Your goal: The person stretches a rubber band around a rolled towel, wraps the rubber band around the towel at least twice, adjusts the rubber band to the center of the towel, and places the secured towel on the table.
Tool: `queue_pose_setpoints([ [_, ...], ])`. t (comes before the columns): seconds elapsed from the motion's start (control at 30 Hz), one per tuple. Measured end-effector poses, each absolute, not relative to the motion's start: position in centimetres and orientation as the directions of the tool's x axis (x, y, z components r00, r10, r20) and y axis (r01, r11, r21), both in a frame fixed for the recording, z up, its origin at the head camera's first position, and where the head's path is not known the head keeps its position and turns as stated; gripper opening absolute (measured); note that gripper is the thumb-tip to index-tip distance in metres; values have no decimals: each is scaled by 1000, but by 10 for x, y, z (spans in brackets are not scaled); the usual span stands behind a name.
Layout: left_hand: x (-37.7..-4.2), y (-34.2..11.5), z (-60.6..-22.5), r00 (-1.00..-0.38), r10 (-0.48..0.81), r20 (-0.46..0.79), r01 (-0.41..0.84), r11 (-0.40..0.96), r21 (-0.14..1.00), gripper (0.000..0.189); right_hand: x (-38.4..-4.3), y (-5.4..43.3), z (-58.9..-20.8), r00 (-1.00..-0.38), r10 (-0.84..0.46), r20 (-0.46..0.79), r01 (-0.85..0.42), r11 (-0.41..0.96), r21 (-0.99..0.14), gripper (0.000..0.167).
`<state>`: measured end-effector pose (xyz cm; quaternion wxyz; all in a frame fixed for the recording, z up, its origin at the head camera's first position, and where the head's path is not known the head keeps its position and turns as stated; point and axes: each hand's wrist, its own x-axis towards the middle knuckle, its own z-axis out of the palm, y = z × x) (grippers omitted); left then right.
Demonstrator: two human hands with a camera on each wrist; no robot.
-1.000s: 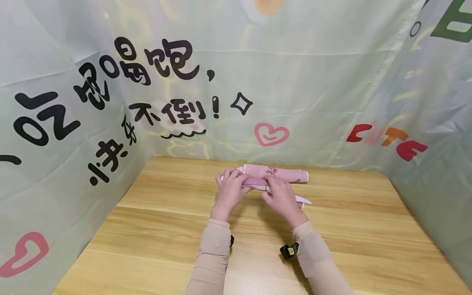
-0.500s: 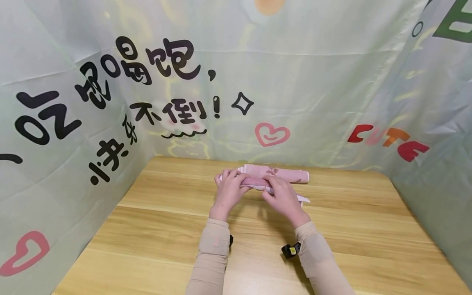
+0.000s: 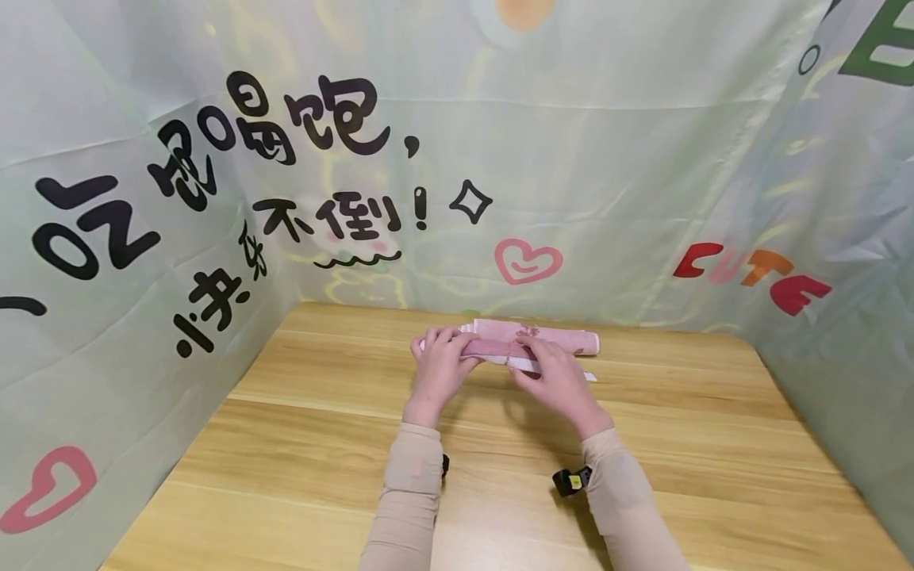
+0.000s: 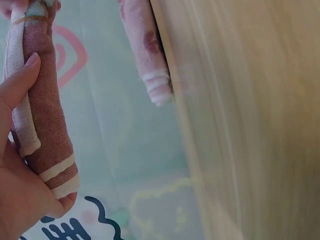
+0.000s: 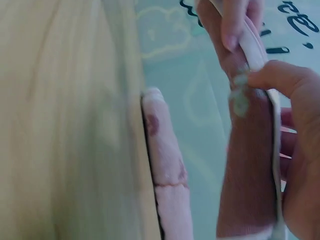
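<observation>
A rolled dusty-pink towel (image 3: 488,348) with a white edge is held up over the table, in front of another roll. My left hand (image 3: 437,367) grips its left end, the thumb lying along the roll in the left wrist view. Around the towel's middle runs a thin elastic band (image 4: 31,19). My right hand (image 3: 560,385) holds the roll just right of the middle, thumb and fingertips at the band. In the right wrist view the towel (image 5: 250,165) narrows by that thumb and widens below it, with a pale green patch there.
Behind the hands a second rolled pink towel (image 3: 564,339) lies near the table's back edge, with a thin band (image 5: 171,186) around it. The wooden table (image 3: 321,460) is enclosed by a printed cloth backdrop (image 3: 607,174) at the back and sides.
My right hand has shifted slightly right and turned, and the band now shows at its fingertips. The towel's right end has risen a little. My left hand keeps its grip, drifting slightly left.
</observation>
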<state>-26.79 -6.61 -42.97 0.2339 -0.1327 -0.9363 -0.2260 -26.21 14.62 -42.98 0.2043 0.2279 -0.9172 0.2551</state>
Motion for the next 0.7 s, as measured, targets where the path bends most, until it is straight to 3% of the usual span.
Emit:
queue_pose_setpoints([
  [0.27, -268, -71, -428, -846, 129, 516, 362, 852, 380, 35, -265, 162, -424, -846, -337, 414, -480, 818, -316, 62],
  [0.7, -264, -67, -424, -865, 170, 472, 379, 838, 392, 43, -265, 174, -422, -841, -254, 477, -424, 858, -290, 43],
])
